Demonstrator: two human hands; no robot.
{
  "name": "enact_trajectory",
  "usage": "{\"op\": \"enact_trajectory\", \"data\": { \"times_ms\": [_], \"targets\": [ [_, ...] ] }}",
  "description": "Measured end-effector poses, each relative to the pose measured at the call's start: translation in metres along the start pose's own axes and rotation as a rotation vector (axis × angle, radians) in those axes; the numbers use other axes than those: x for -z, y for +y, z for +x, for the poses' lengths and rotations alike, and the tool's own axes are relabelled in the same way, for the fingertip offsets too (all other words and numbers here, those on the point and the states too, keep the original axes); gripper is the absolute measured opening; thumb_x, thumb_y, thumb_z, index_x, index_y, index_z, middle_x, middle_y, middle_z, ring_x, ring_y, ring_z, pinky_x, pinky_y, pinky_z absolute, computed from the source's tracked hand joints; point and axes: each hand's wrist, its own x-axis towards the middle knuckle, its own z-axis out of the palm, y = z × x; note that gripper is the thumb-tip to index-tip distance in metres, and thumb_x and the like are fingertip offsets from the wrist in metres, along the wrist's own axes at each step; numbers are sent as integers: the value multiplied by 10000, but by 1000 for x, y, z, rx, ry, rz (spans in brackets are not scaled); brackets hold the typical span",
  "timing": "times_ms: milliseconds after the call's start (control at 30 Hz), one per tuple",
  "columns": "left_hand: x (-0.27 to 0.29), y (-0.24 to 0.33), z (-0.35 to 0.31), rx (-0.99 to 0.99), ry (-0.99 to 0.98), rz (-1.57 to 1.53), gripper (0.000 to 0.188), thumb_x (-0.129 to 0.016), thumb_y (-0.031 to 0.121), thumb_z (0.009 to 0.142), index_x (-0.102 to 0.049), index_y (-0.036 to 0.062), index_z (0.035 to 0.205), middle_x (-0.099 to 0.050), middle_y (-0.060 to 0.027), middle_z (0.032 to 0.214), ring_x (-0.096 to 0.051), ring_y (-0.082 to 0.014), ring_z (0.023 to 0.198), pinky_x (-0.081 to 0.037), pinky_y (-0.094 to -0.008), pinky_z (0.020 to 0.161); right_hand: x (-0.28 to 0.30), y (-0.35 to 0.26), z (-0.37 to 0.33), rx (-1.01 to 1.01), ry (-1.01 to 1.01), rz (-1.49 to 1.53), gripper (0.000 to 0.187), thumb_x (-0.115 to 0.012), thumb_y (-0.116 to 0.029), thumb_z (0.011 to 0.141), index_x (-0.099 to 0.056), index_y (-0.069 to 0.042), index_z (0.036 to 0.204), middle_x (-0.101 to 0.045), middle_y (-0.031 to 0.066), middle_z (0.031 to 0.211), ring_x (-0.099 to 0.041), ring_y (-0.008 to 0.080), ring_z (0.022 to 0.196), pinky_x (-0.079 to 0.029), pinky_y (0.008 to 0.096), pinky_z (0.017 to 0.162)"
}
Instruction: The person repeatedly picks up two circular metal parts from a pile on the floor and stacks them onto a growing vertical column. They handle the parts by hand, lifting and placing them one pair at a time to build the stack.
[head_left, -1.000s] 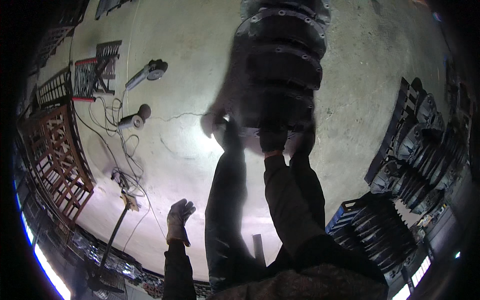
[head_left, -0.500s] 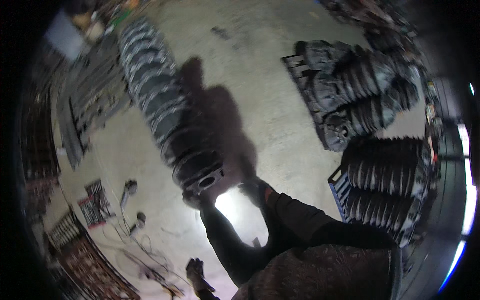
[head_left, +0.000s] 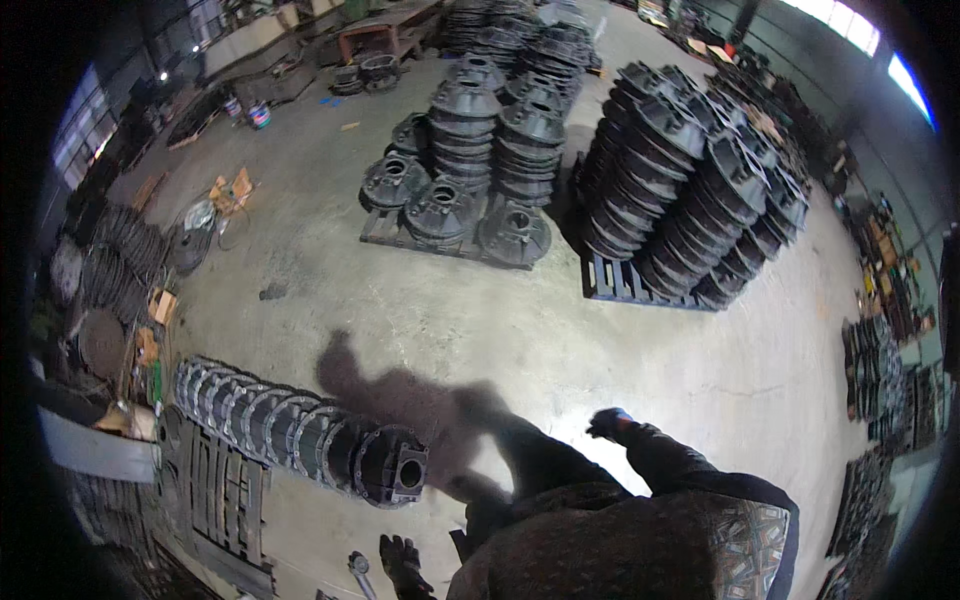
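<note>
My left hand (head_left: pixel 403 566), in a dark glove, hangs low with its fingers spread and holds nothing. Just left of it on the floor lies a hand tool (head_left: pixel 359 568) with a round head and a straight handle. My right hand (head_left: pixel 608 423), also gloved, is held out over the floor, fingers apart and nothing in it. Ahead of my left hand, a long row of dark cast metal housings (head_left: pixel 300 430) lies on its side. The housing at its near end (head_left: pixel 408 474) has a square face with a round hole. Neither hand touches the row.
Tall stacks of bell-shaped castings (head_left: pixel 650 180) stand on a blue pallet (head_left: pixel 640 283). More castings (head_left: pixel 440 210) stand on a dark pallet (head_left: pixel 450 250) farther ahead. A slatted pallet (head_left: pixel 220 500) lies left of the row. Parts (head_left: pixel 868 375) line the right side.
My view has swung to the right, so the pallets of castings now lie ahead and the housing row farther left. My right hand has moved away from the row's near end.
</note>
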Motion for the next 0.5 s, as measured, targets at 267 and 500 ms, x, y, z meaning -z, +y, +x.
{"op": "enact_trajectory", "data": {
  "times_ms": [267,500],
  "targets": [
    [-141,15,-43,-63,-183,299,209,-694,285,955,-617,166,1108,-683,-70,1053,-685,-281,867,-508,-402,633,137,82,-108,337,-117,-995,112,-728,-184,893,-747,-108,973,-706,35,877,-714,244,851,-560,388,683],
    [-239,-75,-113,-115,-171,1068,225,-702,237,918,-593,112,766,-628,-131,711,-667,-312,673,-472,-448,571,229,52,-116,-96,324,345,391,-727,-271,937,-655,36,1167,-720,253,1056,-744,411,932,-623,492,801]
  ]
}}
